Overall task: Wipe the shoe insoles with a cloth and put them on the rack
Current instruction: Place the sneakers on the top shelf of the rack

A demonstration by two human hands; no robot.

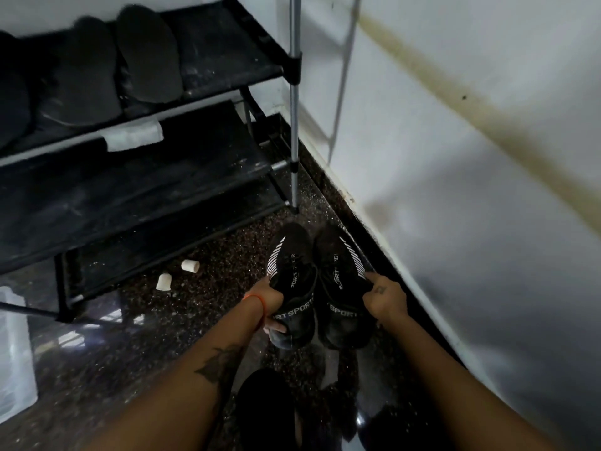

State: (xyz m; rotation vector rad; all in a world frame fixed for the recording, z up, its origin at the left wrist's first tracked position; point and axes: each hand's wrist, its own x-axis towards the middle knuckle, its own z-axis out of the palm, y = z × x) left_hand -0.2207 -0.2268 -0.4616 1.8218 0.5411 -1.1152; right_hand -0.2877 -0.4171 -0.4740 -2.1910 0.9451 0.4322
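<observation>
Two black sport shoes with white stripes stand side by side on the speckled floor near the wall. My left hand (271,307) grips the left shoe (292,281) at its collar. My right hand (383,296) pinches the side of the right shoe (341,288). Several black insoles (148,55) lie on the upper shelf of the black shoe rack (227,50). A white cloth (133,135) hangs over the front bar of that shelf.
The rack's lower shelf (130,196) is bare and dusty. Two small white caps (190,265) lie on the floor by the rack. A clear plastic container (13,353) stands at the left edge. The white wall (471,190) runs close on the right.
</observation>
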